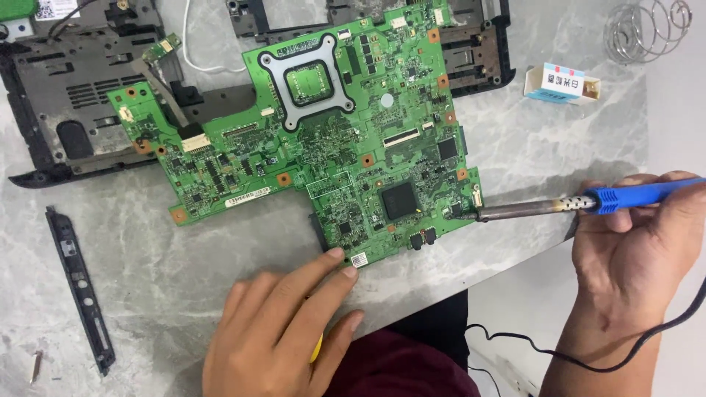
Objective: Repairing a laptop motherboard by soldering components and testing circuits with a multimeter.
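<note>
A large green circuit board (316,140) lies flat on a grey marble table (169,272). My right hand (636,246) grips a soldering iron (581,204) by its blue handle; the metal tip touches the board's right edge near a small connector. My left hand (283,323) rests on the table with fingers spread, the fingertips pressing on the board's lower edge. Something yellow shows under the left palm, mostly hidden. The iron's black cord (588,356) hangs below my right wrist.
A dark laptop casing (66,95) lies at the back left, another casing part (478,51) at the back. A black plastic strip (79,287) lies at the left. A small white and blue box (560,83) and a wire coil stand (647,29) sit at the back right.
</note>
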